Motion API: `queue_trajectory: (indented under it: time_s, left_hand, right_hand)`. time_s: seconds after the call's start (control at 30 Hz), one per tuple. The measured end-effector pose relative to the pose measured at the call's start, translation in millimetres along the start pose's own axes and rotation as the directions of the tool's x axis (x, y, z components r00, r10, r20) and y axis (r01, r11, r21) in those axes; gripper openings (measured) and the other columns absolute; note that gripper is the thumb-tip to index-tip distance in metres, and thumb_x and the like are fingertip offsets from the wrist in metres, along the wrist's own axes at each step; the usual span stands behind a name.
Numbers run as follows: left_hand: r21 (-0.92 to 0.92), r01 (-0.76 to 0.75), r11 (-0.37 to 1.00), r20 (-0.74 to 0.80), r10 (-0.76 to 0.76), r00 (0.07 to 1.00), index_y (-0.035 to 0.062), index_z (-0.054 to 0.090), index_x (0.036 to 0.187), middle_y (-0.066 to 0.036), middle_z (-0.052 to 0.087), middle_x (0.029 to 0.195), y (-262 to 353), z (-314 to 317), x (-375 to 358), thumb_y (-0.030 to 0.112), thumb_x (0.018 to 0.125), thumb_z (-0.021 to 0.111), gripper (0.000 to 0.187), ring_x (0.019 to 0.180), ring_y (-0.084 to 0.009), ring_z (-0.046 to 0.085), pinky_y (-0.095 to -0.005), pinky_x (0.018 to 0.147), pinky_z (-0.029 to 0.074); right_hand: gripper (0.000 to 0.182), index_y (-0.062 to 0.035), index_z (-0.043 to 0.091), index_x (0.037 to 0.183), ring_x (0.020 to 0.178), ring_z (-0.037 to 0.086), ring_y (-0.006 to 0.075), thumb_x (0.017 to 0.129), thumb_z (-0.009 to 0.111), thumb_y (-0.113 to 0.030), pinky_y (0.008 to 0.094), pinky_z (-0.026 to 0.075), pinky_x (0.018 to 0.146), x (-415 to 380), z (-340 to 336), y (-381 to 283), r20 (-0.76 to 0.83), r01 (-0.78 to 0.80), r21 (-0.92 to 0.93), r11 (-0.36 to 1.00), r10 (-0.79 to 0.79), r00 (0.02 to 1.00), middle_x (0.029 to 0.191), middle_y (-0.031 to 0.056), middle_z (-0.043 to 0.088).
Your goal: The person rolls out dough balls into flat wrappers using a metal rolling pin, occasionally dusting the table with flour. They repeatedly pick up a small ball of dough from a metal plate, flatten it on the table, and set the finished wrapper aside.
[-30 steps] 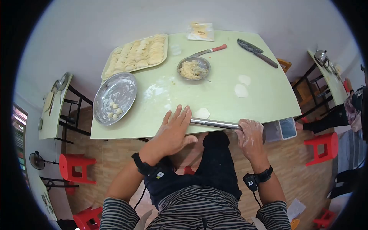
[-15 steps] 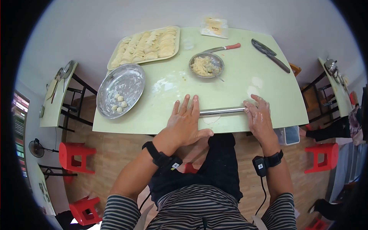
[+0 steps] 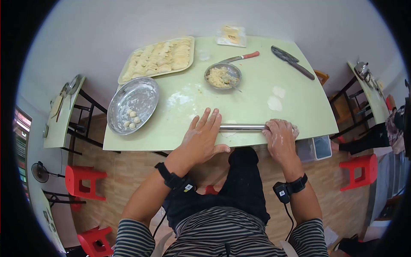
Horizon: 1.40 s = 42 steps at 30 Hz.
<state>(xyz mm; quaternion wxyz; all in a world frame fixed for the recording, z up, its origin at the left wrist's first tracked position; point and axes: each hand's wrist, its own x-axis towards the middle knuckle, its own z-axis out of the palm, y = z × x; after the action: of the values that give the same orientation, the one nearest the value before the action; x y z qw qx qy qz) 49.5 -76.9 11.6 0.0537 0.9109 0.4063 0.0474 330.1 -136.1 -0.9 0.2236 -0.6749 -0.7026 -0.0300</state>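
Observation:
A metal rolling pin [image 3: 243, 127] lies crosswise near the table's front edge, over a thin piece of dough [image 3: 228, 133] that is partly hidden. My left hand [image 3: 202, 133] rests on the pin's left end, fingers stretched out and thumb apart. Floury fingers of my right hand [image 3: 280, 137] curl over its right end. Beyond that hand lie two flat dough wrappers [image 3: 274, 103]. Several small dough balls [image 3: 132, 120] sit in a floured metal dish [image 3: 150, 101] on the left. A metal bowl of filling [image 3: 222, 77] with a utensil stands in the middle.
At the back left, a tray [image 3: 192, 51] bears several rows of dumplings [image 3: 160, 58]. A red-handled knife [image 3: 242, 57], a packet [image 3: 231, 36] and a dark-handled knife [image 3: 295, 64] lie farther back. Red stools [image 3: 83, 180] stand on the floor; another person [image 3: 385, 139] is at the right.
My right hand's fingers have moved from spread apart to curled together over the pin's end. My left hand stays flat on the pin. The whole view has shifted slightly.

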Motion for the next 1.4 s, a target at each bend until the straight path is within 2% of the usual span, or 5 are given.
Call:
queue_trajectory:
  time_s: [0.07, 0.3, 0.47, 0.7, 1.4]
  left_hand:
    - [-0.003, -0.040, 0.999, -0.079, 0.039, 0.996, -0.0066, 0.036, 0.152, -0.026, 0.035, 0.160, 4, 0, -8, 0.072, 0.086, 0.055, 0.105, 0.151, -0.0447, 0.028, -0.0587, 0.119, 0.029]
    - [-0.003, -0.023, 1.000, -0.055, 0.023, 0.998, -0.0078, 0.028, 0.155, -0.029, 0.025, 0.163, 17, 5, -22, 0.078, 0.083, 0.054, 0.115, 0.151, -0.0488, 0.024, -0.0592, 0.120, 0.025]
    - [-0.075, 0.004, 0.997, 0.020, -0.002, 1.000, -0.0087, 0.021, 0.157, -0.031, 0.022, 0.164, 4, -3, 22, 0.075, 0.089, 0.053, 0.112, 0.153, -0.0484, 0.018, -0.0602, 0.122, 0.020]
    - [-0.107, 0.014, 0.994, 0.118, -0.001, 0.993, -0.0084, 0.017, 0.158, -0.030, 0.022, 0.164, -9, -5, 56, 0.077, 0.092, 0.046, 0.112, 0.155, -0.0469, 0.015, -0.0603, 0.123, 0.019]
    - [0.059, -0.009, 0.998, -0.027, 0.011, 1.000, -0.0051, 0.022, 0.158, -0.029, 0.024, 0.164, 35, 12, -36, 0.089, 0.078, 0.043, 0.125, 0.152, -0.0501, 0.021, -0.0605, 0.121, 0.021]
  right_hand:
    - [0.018, -0.0114, 0.068, 0.109, 0.117, 0.058, 0.0296, 0.093, 0.067, -0.020, 0.0571, 0.035, 0.102, -9, -2, 0, 0.015, 0.027, 0.012, 1.000, -0.028, 1.000, 0.116, 0.0054, 0.066]
    - [0.020, -0.0099, 0.067, 0.108, 0.116, 0.059, 0.0297, 0.090, 0.069, -0.014, 0.0528, 0.036, 0.102, -40, 0, -4, -0.158, 0.107, 0.037, 0.994, -0.100, 0.982, 0.118, 0.0072, 0.066]
    - [0.025, -0.0052, 0.068, 0.118, 0.125, 0.056, 0.0432, 0.096, 0.063, -0.014, 0.0587, 0.040, 0.105, -20, 14, 9, -0.154, 0.053, -0.003, 0.999, -0.053, 0.987, 0.135, 0.0168, 0.064]
    - [0.028, -0.0043, 0.070, 0.121, 0.131, 0.053, 0.0468, 0.100, 0.058, -0.018, 0.0596, 0.037, 0.110, 2, 17, 16, -0.101, -0.013, 0.021, 1.000, 0.015, 0.995, 0.141, 0.0186, 0.061]
    - [0.021, -0.0104, 0.073, 0.107, 0.110, 0.061, 0.0293, 0.087, 0.067, -0.007, 0.0520, 0.040, 0.099, -54, 4, 1, -0.271, 0.149, -0.012, 0.989, -0.147, 0.951, 0.112, 0.0066, 0.068]
